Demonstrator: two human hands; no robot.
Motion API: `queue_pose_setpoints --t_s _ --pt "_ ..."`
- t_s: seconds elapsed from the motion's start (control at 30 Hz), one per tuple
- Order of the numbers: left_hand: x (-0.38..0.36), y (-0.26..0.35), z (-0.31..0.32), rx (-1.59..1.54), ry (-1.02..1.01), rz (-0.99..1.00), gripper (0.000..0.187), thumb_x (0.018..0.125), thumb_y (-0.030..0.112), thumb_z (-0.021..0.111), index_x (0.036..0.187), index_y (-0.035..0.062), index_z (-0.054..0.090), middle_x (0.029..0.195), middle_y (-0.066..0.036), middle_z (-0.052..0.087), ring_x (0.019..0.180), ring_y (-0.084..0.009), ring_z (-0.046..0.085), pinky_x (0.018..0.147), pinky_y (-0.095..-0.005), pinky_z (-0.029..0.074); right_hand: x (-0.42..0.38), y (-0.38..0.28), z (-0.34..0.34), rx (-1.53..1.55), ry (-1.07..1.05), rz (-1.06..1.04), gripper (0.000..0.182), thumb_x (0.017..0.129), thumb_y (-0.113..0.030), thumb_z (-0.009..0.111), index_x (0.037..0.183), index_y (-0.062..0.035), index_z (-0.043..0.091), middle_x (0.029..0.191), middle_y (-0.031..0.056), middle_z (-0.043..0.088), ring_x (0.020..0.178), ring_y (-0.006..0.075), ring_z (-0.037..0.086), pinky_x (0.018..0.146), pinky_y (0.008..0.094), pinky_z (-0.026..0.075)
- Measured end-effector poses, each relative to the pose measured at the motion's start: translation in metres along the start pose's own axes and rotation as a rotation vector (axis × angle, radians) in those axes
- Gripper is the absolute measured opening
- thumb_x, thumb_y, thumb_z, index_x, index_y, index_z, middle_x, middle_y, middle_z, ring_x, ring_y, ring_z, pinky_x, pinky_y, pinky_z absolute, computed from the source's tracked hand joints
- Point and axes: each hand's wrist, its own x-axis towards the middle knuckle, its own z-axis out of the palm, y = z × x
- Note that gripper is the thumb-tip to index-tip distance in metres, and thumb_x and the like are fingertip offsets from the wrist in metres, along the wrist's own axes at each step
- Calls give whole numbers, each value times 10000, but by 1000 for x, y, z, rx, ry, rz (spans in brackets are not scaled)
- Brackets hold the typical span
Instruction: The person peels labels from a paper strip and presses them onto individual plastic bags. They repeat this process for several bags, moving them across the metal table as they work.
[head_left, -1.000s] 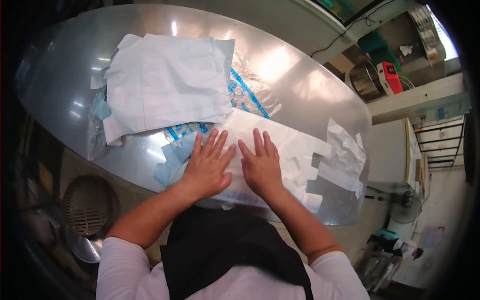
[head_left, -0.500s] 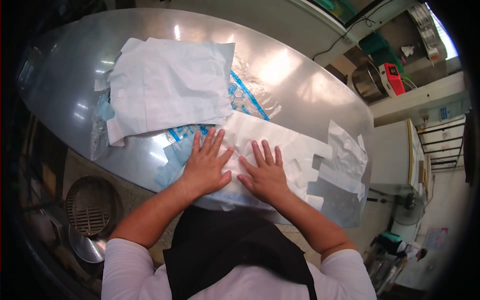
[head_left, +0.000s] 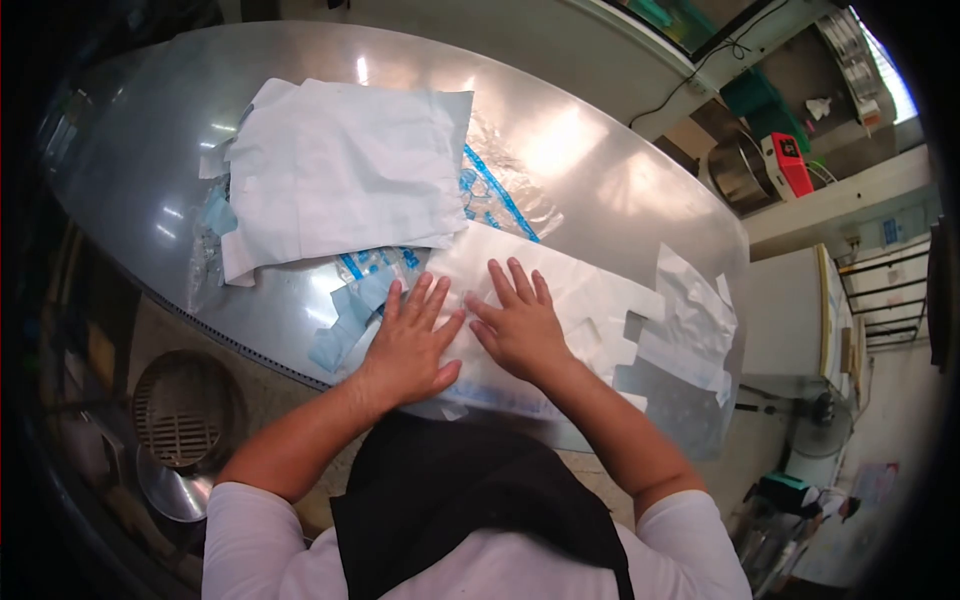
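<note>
A white plastic bag (head_left: 590,285) with cut-out notches at its right end lies flattened on the steel table, close to its near edge. My left hand (head_left: 410,345) rests on the bag's left part, palm down with fingers spread. Beside it, my right hand (head_left: 522,318) is stretched flat on the same bag, also open. Neither hand grips anything. To the upper left is a pile of white plastic bags (head_left: 345,175). A crumpled light-blue plastic piece (head_left: 345,318) sits just left of my left hand.
Clear wrapping with blue print (head_left: 500,190) sticks out from under the pile. Another wrinkled white bag (head_left: 690,320) lies at the right end of the steel table (head_left: 640,170). A round metal sieve (head_left: 185,412) is below left. A person (head_left: 805,497) is in the background at lower right.
My right hand has slid up and slightly left over the bag. The left hand has shifted a little down toward me. Both stay flat.
</note>
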Motion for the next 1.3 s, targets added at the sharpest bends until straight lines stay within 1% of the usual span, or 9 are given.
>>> queue_pose_setpoints --t_s 0.07,0.2,0.33,0.53,0.67,0.73,0.9,1.0,1.3 --pt "-1 0 -5 17 2 -1 716 864 494 661 1472 135 539 1642 -248 264 1544 -442 167 1216 -658 87 5 10 6 -62 -122 -5 388 964 -361 626 1332 -250 681 1588 190 397 1497 410 310 1205 590 221" --pt "-12 1 -8 -42 24 -41 700 873 491 679 1454 120 555 1629 -259 284 1539 -452 175 1211 -661 97 6 31 -2 -72 117 188 347 932 -304 660 1254 -185 711 1551 191 444 1471 408 346 1197 600 229" --pt "-21 0 -6 -64 87 -121 689 882 471 702 1452 115 557 1621 -269 292 1534 -463 182 1209 -658 105 -12 32 8 -114 76 176 358 882 -331 727 1207 -179 732 1518 166 485 1448 405 379 1179 612 249" --pt "-23 2 -4 -77 146 -139 763 898 438 697 1512 56 453 1613 -264 309 1533 -453 197 1217 -629 123 -21 13 5 -13 140 125 120 848 -224 772 951 -162 774 1440 100 580 1406 362 452 1163 607 268" --pt "-15 1 -7 -221 212 -218 807 891 408 715 1530 27 403 1611 -252 319 1512 -431 265 1209 -625 154 -29 -5 -22 308 334 161 115 851 -157 776 953 -110 751 1195 103 709 1144 322 650 994 477 479" --pt "-4 -2 -8 -358 420 -253 802 864 359 753 1515 24 424 1430 -242 542 1376 -414 467 1166 -627 241 -34 -8 -42 421 494 134 128 843 -84 778 964 -77 735 975 102 752 899 301 724 788 380 577" --pt "26 7 -37 -722 212 -225 456 823 232 805 1196 -2 688 1025 -134 730 985 -304 683 980 -433 489 -68 -2 -87 465 522 135 138 852 -78 771 980 -55 721 994 118 733 920 301 709 797 376 568" --pt "47 39 -65 -1069 193 -156 291 832 161 796 1058 -8 725 1010 -102 731 966 -227 677 889 -360 527 -93 13 -119 520 608 132 147 849 -65 768 989 -56 721 990 120 731 920 307 706 806 383 568" --pt "164 194 -82 -1438 -183 58 196 961 85 693 1116 -33 673 957 -70 695 824 -135 673 767 -290 561 -194 132 -272 332 670 294 124 863 -69 798 984 -61 774 935 75 727 772 124 681 609 257 548"
